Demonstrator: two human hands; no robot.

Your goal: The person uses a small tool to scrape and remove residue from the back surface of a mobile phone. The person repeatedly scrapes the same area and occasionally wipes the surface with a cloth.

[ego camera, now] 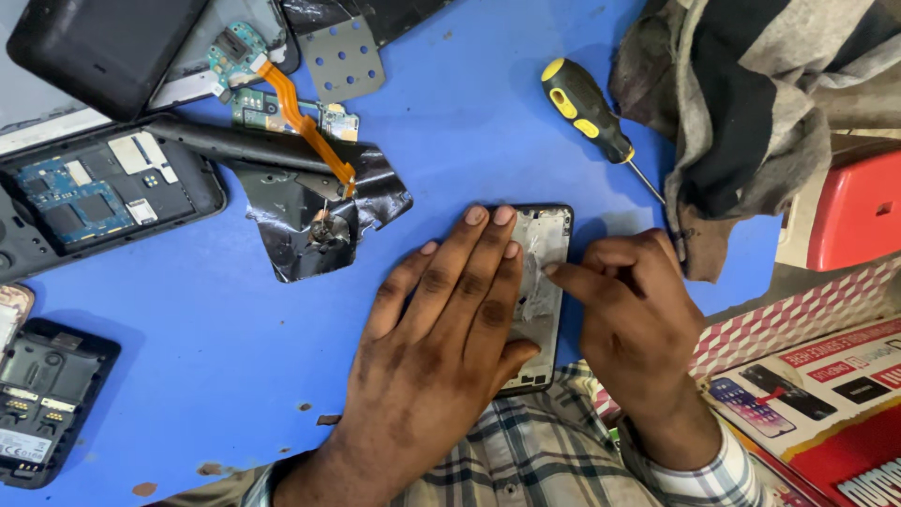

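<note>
Left hand pinning an opened phone frame flat; right fingertip working on its bared inner face.

The phone frame (545, 272) lies on the blue table (469, 113), near its front edge. The left hand (441, 324) rests spread, fingers flat over the frame's left half, holding nothing in a pinch. The right hand (633, 314) is loosely curled just right of the frame, its forefinger pressed to the inner face; it grips no tool. Risks, as judged: downward pressure from the flat palm could flex or crack the thin frame; the finger could smear or tear residue unevenly. The yellow-and-black screwdriver (589, 113) lies above and right of the frame, its tip toward the striped cloth (751, 103). The crumpled black foil (314, 211) with orange flex cable (302, 122), left of the frame, could be snagged by the forearm.
</note>
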